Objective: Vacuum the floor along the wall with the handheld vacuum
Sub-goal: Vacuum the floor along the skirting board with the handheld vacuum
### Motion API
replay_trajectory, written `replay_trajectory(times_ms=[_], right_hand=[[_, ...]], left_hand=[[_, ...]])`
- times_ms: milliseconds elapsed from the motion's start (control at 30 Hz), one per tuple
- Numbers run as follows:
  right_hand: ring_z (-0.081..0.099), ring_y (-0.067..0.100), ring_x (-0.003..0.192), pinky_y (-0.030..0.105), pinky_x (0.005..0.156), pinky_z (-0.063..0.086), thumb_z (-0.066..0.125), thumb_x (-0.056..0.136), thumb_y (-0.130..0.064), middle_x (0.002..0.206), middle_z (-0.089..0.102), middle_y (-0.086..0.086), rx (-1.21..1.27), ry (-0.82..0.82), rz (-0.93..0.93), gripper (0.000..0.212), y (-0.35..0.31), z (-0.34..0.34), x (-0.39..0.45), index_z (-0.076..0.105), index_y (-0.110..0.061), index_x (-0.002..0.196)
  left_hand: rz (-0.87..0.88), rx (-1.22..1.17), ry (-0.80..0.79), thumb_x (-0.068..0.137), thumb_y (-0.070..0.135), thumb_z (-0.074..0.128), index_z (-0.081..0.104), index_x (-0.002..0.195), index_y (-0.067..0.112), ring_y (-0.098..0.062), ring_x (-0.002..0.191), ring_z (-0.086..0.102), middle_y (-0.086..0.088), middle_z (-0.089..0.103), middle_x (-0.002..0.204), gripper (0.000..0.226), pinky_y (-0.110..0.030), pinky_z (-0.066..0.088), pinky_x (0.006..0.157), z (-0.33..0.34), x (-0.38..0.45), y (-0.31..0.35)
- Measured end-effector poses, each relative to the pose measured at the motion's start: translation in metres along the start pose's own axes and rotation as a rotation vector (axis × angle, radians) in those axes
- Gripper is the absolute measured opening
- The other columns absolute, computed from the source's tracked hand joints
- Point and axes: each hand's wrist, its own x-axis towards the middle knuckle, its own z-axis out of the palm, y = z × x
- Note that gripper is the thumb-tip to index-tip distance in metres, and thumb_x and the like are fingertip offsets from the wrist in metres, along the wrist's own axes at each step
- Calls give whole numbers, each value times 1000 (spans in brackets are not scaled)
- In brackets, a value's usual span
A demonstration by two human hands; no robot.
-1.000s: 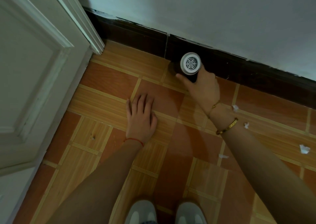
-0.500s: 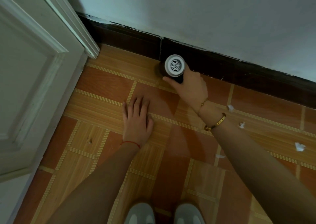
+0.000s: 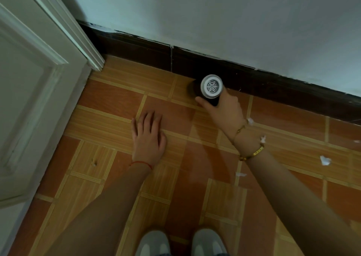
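Observation:
The handheld vacuum (image 3: 211, 86) is a short black cylinder with a round white vented end facing up at me. It stands nose-down on the tiled floor (image 3: 121, 107), right against the dark baseboard (image 3: 136, 49) under the pale wall (image 3: 214, 17). My right hand (image 3: 224, 109) is closed around its body from the near side. My left hand (image 3: 149, 138) lies flat on the tiles, palm down and fingers apart, to the left of the vacuum and nearer to me. The vacuum's nozzle is hidden.
A white panelled door (image 3: 29, 99) and its frame (image 3: 86, 46) fill the left side. Small white paper scraps (image 3: 325, 160) lie on the tiles to the right, one (image 3: 250, 120) beside my right wrist. My two shoes (image 3: 154, 244) are at the bottom edge.
My right hand has slid the vacuum a little to the left along the baseboard, toward the door. My left hand has stayed flat on the floor.

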Motion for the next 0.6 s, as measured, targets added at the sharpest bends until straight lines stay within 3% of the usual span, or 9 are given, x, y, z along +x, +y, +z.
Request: replay_trajectory(times_ms=[233,400,600], right_hand=[[64,26,105,44,81,55,59,78,-68,118,67,6,-47,-82,-133,79,-33,27,20,42,-22,140],[63,23,109,41,85,54,61,80,-65,121,66,4,-22,-99,-198,76,-57,43,47,44,-20,140],[61,22,113,38,90,52,62,80,-64,125,64,2,20,-168,-267,76,-94,71,74,44,-20,139]], left_hand=[[2,-14,-1,94,28,46,45,145,13,-30,147,29,-12,40,154,54,-60,14,121,-2,1,1],[7,3,-8,93,27,53,43,147,14,-31,145,31,-12,40,153,56,-60,15,120,-1,1,0],[6,33,-42,96,32,46,40,148,14,-31,147,27,-11,38,154,55,-60,14,120,-2,2,0]])
